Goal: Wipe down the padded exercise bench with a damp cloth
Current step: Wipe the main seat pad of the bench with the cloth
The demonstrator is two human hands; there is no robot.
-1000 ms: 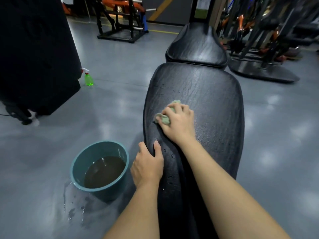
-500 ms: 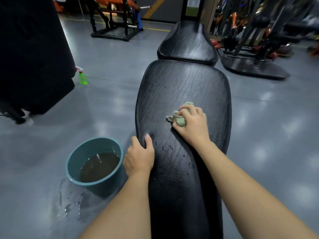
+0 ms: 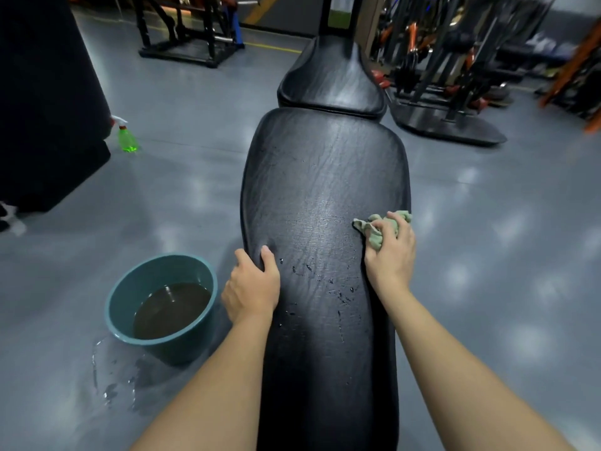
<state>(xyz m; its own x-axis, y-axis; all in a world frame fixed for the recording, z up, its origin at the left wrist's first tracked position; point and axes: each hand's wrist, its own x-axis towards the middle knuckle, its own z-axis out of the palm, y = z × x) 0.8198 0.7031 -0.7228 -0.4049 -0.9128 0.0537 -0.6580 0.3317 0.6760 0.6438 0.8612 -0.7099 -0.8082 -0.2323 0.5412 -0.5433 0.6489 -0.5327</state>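
Note:
A long black padded bench (image 3: 312, 177) runs away from me down the middle of the view, with a smaller seat pad (image 3: 331, 79) beyond it. My right hand (image 3: 392, 252) grips a crumpled pale green cloth (image 3: 377, 227) and presses it on the pad's right edge. My left hand (image 3: 252, 284) holds the pad's left edge, thumb on top and fingers curled over the side. Water droplets (image 3: 325, 284) dot the pad between my hands.
A teal basin (image 3: 120, 307) of dark water stands on the grey floor left of the bench, with spilled water (image 3: 110, 382) in front of it. A green spray bottle (image 3: 126, 138) stands further left by a large black object (image 3: 48, 102). Gym racks (image 3: 455, 60) stand at the back.
My right hand has dragged the cloth across the pad from the left-middle to the right edge. The left hand has kept its hold on the left edge.

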